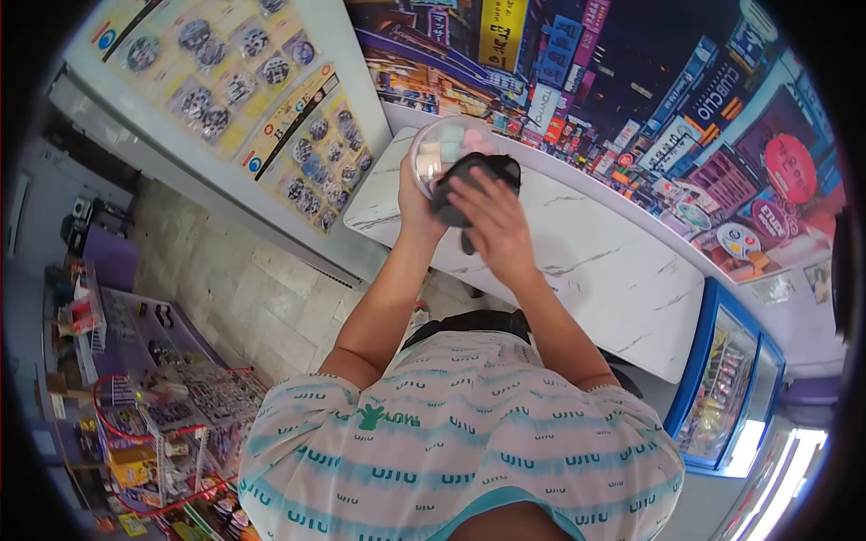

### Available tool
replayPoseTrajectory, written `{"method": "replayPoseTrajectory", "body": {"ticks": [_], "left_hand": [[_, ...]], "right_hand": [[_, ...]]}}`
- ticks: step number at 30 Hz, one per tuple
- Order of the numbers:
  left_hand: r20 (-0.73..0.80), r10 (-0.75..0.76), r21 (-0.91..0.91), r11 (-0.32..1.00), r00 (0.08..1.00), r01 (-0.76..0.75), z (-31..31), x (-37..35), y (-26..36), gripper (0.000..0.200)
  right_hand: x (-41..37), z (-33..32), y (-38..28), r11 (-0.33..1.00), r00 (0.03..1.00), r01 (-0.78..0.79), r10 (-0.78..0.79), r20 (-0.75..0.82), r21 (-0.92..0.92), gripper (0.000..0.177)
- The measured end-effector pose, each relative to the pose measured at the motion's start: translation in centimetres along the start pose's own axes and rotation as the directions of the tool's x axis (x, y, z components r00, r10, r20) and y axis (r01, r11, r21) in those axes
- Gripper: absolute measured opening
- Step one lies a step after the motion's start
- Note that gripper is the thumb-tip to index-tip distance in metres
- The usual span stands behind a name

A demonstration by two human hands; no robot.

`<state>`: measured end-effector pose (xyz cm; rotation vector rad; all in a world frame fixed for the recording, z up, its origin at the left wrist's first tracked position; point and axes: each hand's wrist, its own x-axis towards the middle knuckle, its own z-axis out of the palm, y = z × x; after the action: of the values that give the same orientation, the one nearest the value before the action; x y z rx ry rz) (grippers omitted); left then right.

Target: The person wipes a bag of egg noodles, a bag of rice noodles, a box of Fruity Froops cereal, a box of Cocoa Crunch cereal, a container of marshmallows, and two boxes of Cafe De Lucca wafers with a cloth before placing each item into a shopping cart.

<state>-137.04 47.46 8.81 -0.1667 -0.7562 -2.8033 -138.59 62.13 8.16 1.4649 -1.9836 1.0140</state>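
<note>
My left hand (419,203) is wrapped round the side of a clear round tub (428,164), held up over the table's left part. Inside it show pastel pieces (451,142) in cream, mint and pink; their kind I cannot make out. A crumpled black cloth (448,200) covers the tub's near right part, and a narrow end of it hangs down. On top of the cloth lies my right hand (496,225), fingers bent and slightly blurred, gripping it against the tub. Whatever lies under the cloth is hidden.
A white marble-patterned table (595,261) runs along a wall printed with a night street scene (622,90). At right stands a blue-framed glass-door fridge (722,379). A panel with badge sheets (307,153) is at left, and a red-edged rack of goods (171,424) stands lower left.
</note>
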Motion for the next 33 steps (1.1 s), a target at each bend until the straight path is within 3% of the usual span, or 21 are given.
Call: {"method": "replayPoseTrajectory", "body": {"ticks": [2,6,8,10,12,14,16,17,20,22,23,24,26,27,29,31,33], "left_hand": [[-0.056,0.062,-0.010,0.998,0.997,-0.063,-0.1,-0.8,-0.3,0.049],[-0.164,0.057,0.010,0.998,0.985,-0.056,-0.7,-1.3,-2.0,0.043],[-0.158,0.046,0.077,0.996,0.986,-0.034,0.9,-1.2,-1.3,0.041],[-0.037,0.085,0.204,0.976,0.996,-0.076,1.2,-0.3,-1.0,0.042],[-0.007,0.097,0.284,0.955,0.995,-0.091,2.0,0.2,-0.7,0.041],[0.031,0.100,0.354,0.929,0.995,-0.104,2.0,0.9,-1.0,0.041],[-0.020,0.133,0.220,0.967,0.991,-0.125,1.3,1.6,-1.6,0.041],[-0.014,0.113,0.215,0.971,0.993,-0.108,1.0,2.0,-2.0,0.041],[-0.068,0.136,0.161,0.979,0.988,-0.123,-0.6,3.3,-2.8,0.040],[0.008,0.028,0.266,0.964,1.000,-0.029,-3.6,4.9,-3.6,0.037],[-0.027,-0.086,0.253,0.963,0.996,0.090,-4.9,5.3,-4.1,0.038],[-0.031,-0.112,0.250,0.961,0.993,0.116,-6.0,5.5,-4.3,0.038],[-0.237,-0.316,0.621,0.678,0.919,0.393,-8.6,5.6,-4.6,0.041],[-0.288,-0.296,0.655,0.632,0.911,0.413,-10.0,5.5,-5.0,0.040],[-0.364,-0.137,0.807,0.448,0.921,0.386,-16.3,5.3,-7.0,0.047],[-0.412,0.008,0.911,-0.017,0.911,0.412,-25.2,5.1,-9.4,0.055],[-0.474,0.014,0.817,-0.366,0.880,0.446,-29.5,4.0,-10.9,0.054]], "right_hand": [[-0.7,-0.1,2.1,0.994,0.991,-0.107,0.108,-0.077,0.012,0.047],[2.2,-1.2,2.4,0.990,0.973,-0.130,0.139,-0.183,0.061,0.044],[4.2,-1.5,0.8,0.979,0.970,-0.192,0.177,-0.168,-0.072,0.042],[4.9,-0.8,2.5,0.980,0.968,-0.155,0.124,-0.220,-0.128,0.034],[5.0,0.6,4.2,0.906,0.838,-0.381,0.423,-0.345,0.184,0.027],[5.0,1.4,4.9,0.897,0.801,-0.390,0.441,-0.404,0.206,0.025],[5.2,1.9,5.0,0.780,0.657,-0.545,0.625,-0.421,0.307,0.021],[4.6,2.4,5.3,0.776,0.646,-0.556,0.629,-0.432,0.298,0.021],[1.8,4.2,6.4,0.719,0.615,-0.614,0.694,-0.374,0.325,0.021],[-0.3,4.7,6.4,0.387,0.376,-0.658,0.912,-0.162,0.646,0.027],[-2.2,5.0,8.0,0.351,0.344,-0.640,0.926,-0.154,0.683,0.026],[-3.8,4.8,8.9,0.339,0.319,-0.648,0.934,-0.161,0.682,0.026],[-7.0,4.0,10.3,0.205,0.228,-0.671,0.972,-0.065,0.713,0.022],[-9.0,4.2,11.1,0.194,0.201,-0.676,0.977,-0.076,0.710,0.022],[-13.8,5.5,12.6,0.160,0.059,-0.923,0.958,-0.282,0.350,0.021],[-18.5,7.1,13.2,0.071,-0.019,-0.961,0.948,-0.317,0.269,0.022],[-21.2,8.5,13.3,-0.016,-0.087,-0.981,0.930,-0.357,0.195,0.023]]}}
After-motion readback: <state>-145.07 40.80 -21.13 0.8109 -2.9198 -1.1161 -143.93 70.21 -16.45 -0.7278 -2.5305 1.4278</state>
